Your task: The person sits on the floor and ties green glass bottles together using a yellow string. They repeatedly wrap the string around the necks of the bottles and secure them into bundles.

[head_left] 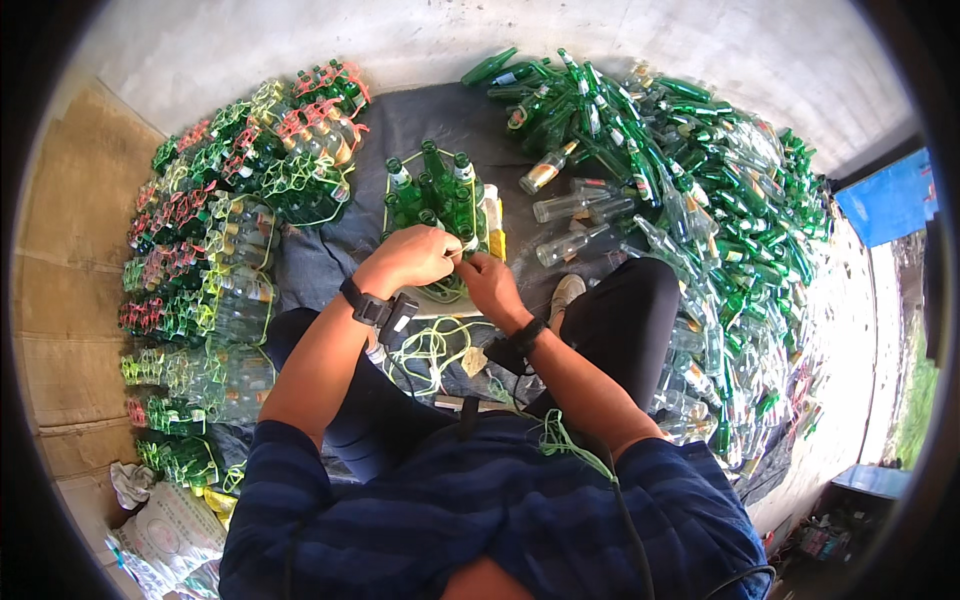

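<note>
Several green glass bottles [438, 172] stand upright in a cluster before me on a low support [450, 308], with yellow-green plastic cord [415, 156] around them. My left hand [415, 257] is above the near side of the cluster, its fingers pinching the cord. My right hand [486, 283] meets it there, thumb and fingertips closed on the cord too. The bottles nearest me are partly hidden by both hands. Loose cord [435, 352] lies in tangled loops below the support, between my legs.
Corded bundles of bottles [244, 225] are stacked at the left. A large heap of loose green and clear bottles [720, 225] fills the right side, some near my right knee. Dark sheeting [420, 105] covers the floor. A white sack [176, 536] lies at lower left.
</note>
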{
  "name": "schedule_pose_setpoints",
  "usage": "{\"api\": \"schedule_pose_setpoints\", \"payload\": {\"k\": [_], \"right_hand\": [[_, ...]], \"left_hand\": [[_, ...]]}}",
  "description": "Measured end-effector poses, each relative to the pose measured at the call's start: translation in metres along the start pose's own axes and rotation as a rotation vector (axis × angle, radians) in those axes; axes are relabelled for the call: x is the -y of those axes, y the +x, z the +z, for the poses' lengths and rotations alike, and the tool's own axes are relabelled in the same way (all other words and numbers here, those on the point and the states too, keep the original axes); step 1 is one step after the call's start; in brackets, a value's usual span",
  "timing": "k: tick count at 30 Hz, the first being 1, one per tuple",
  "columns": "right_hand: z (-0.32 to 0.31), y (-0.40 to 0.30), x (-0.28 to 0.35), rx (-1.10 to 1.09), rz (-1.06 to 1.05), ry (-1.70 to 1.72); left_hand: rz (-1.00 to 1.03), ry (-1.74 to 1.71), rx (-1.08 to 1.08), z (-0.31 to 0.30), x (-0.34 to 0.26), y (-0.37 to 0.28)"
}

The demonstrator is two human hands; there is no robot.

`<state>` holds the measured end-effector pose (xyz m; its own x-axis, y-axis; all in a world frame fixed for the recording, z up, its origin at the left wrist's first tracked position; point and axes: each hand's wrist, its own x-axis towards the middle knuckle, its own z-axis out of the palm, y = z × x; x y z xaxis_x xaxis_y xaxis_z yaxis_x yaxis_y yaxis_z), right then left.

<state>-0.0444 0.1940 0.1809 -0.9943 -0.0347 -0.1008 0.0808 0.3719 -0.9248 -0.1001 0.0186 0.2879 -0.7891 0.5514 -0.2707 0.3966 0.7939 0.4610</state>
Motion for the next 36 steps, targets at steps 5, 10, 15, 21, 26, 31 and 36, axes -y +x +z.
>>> {"api": "schedule_pose_setpoints", "payload": {"k": [5,10,15,21,26,31,36], "right_hand": [[0.001,0.0,-0.003,-0.012,-0.039,-0.009],[-0.009,0.005,-0.002,0.04,-0.059,-0.097],[-0.026,0.011,-0.001,0.11,-0.058,-0.151],[-0.036,0.013,0.0,0.148,-0.099,-0.12],[-0.046,0.011,0.013,0.212,0.012,-0.065],[-0.054,0.013,0.014,0.226,0.002,-0.059],[-0.053,0.012,0.014,0.25,0.02,-0.043]], "left_hand": [[0.103,0.211,-0.12,0.0,-0.002,-0.007],[0.167,0.312,-0.3,0.003,0.001,-0.01],[0.182,0.309,-0.342,-0.002,-0.004,-0.014],[0.168,0.241,-0.326,-0.002,0.0,-0.008],[0.104,0.245,-0.276,-0.014,-0.005,-0.009],[0.111,0.216,-0.261,-0.008,0.012,-0.008],[0.098,0.081,-0.244,-0.008,0.027,-0.013]]}}
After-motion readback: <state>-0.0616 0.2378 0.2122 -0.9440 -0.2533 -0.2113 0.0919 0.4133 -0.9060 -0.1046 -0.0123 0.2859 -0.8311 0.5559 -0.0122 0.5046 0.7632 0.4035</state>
